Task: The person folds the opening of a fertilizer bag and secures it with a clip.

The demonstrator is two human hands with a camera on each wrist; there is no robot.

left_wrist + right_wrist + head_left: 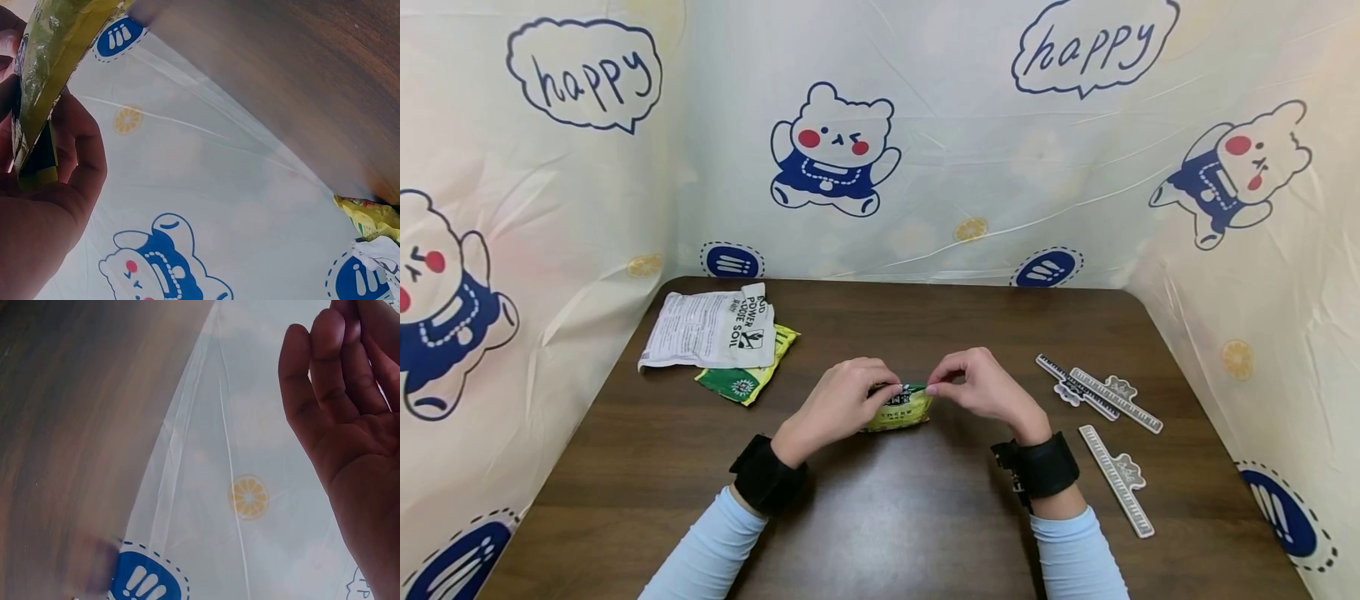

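A small yellow-green plastic packet (898, 415) with dark lettering is held up near the middle of the table. My left hand (850, 396) pinches its top edge between thumb and fingers. At the packet's top right corner, the thumb and index finger of my right hand (985, 387) pinch the edge. In the left wrist view, the shiny packet (59, 56) stands tilted, with the fingers of my left hand (47, 219) curled around its edge. The right wrist view shows my right hand (356, 425) with bent fingers; the pinched corner is out of that view.
At the back left, a white printed packet (700, 329) lies over a green and yellow packet (745, 386). Several ruler-shaped pieces with scalloped edges lie on the right, including a front ruler (1116, 481) and a back ruler (1116, 400). Printed curtains (925, 167) enclose the brown table (887, 533).
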